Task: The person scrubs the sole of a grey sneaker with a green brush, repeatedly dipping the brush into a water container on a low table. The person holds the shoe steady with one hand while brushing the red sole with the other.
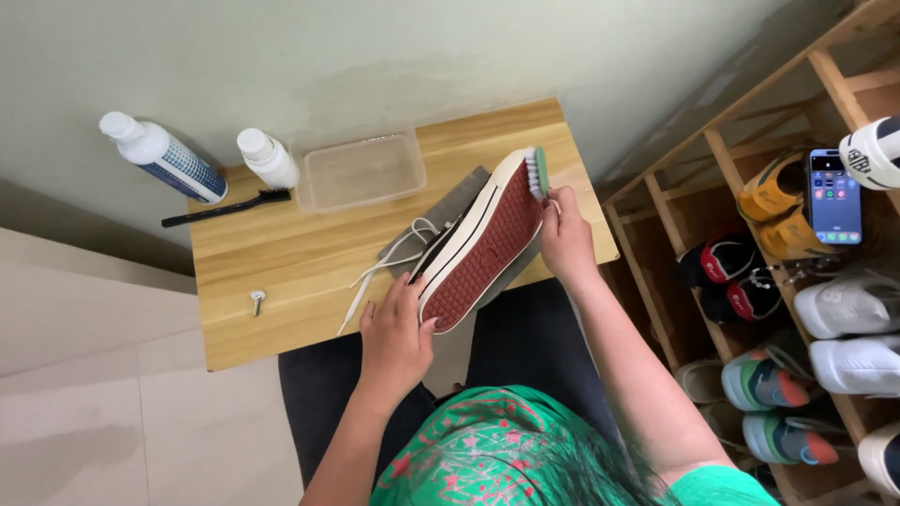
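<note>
left hand (396, 335) fingers wrapped around heel of upturned sneaker (483, 242); right hand (564, 239), wrist bent, fingers gripping green scrub brush (537, 172) at toe.

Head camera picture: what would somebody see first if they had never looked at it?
The shoe turned on its side mid-table, showing its red sole. The left hand grips its heel; the right hand holds a green brush at its toe. At right, a wooden rack holds colourful shoes.

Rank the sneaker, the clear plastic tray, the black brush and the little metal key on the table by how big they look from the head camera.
Largest to smallest:
1. sneaker, though it is raised nearer the camera
2. clear plastic tray
3. black brush
4. metal key
</note>
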